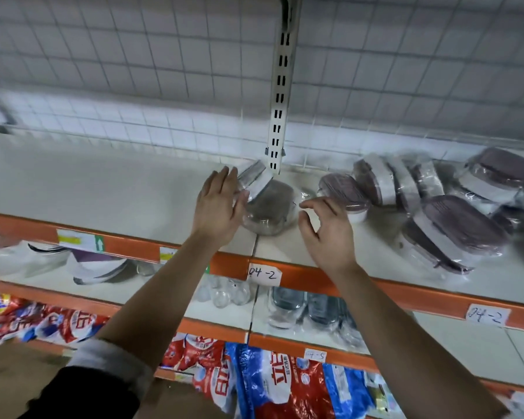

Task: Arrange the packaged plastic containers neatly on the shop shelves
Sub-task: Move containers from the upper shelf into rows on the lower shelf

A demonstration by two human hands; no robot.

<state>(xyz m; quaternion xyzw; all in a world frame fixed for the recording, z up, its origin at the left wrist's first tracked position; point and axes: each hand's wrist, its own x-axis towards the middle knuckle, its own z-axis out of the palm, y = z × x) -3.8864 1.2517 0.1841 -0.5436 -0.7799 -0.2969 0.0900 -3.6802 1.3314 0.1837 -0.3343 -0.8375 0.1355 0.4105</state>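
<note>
While the left hand [217, 207] lays flat fingers against a film-wrapped, brown-lidded container [270, 211], the right hand [327, 228] hovers slack, empty.

Black left sleeve [82, 394]; grey cuff [112, 361] rolled near elbow.

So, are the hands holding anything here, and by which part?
Nothing is gripped. The left hand lies with straight fingers against the left side of the wrapped container; the right hand hovers open beside its right side.
</note>
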